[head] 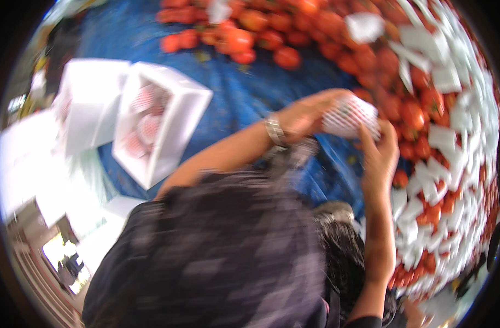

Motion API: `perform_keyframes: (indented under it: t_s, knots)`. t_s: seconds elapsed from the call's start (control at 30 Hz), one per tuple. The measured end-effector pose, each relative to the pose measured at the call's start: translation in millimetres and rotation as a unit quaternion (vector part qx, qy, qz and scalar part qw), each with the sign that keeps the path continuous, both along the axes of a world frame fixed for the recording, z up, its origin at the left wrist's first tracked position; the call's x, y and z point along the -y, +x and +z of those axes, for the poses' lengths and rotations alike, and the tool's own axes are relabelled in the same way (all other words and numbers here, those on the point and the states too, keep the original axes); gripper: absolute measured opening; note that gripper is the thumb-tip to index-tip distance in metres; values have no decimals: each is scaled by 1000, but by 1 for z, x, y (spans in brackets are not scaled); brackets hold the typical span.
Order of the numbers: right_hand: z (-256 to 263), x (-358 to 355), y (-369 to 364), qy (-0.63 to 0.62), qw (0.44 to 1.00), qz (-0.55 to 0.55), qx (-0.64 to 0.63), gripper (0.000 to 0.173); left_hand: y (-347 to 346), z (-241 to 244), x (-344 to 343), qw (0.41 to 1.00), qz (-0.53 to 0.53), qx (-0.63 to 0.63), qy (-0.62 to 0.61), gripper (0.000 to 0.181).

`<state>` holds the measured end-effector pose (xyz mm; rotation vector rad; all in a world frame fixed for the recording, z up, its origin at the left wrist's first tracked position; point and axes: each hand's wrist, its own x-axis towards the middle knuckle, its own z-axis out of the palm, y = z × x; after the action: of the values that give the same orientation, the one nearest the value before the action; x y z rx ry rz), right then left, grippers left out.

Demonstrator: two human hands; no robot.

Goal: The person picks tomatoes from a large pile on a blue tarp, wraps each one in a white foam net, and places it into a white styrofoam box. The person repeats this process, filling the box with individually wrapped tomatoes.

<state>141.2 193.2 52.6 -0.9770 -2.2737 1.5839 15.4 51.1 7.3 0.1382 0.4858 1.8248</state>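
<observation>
A tomato in a white foam net sleeve [348, 117] is held between my two hands, right of the middle of the view. My left hand [315, 112], with a metal watch on its wrist, grips the sleeve from the left. The fingers and thumb of my right hand [379, 143] pinch its right side. Loose red tomatoes [286, 57] lie on a blue tarp [233, 94] beyond and to the right of my hands. An open white foam box [192, 106] at the left contains several sleeved fruits [149, 128]. Motion blur softens the picture.
Beside the open box stands another white foam box [92, 106]. Many white foam net sleeves [442, 78] lie over and among the tomatoes along the right side. More white foam boxes [32, 151] are at the far left. Part of another person's hand or foot [414, 315] shows at the bottom right.
</observation>
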Motion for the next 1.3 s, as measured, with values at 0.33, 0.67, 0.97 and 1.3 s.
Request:
perform_keyframes:
  t_s: [0.33,0.67,0.97,1.3]
  knots:
    - [61,2,-1,-71,995,-40,-52,23,-11,64,36,923,104,-353,-110,65]
    - [70,45,6,13,999,22,-42,31,-16,47,414,528,482,-473,-515,70]
    - [90,39,4,112,991,64,-21,35,233,42,827,163,617,6,-769,75]
    - [142,-3,29,241,967,82,-18,39,286,-15,780,300,385,71,-870,69]
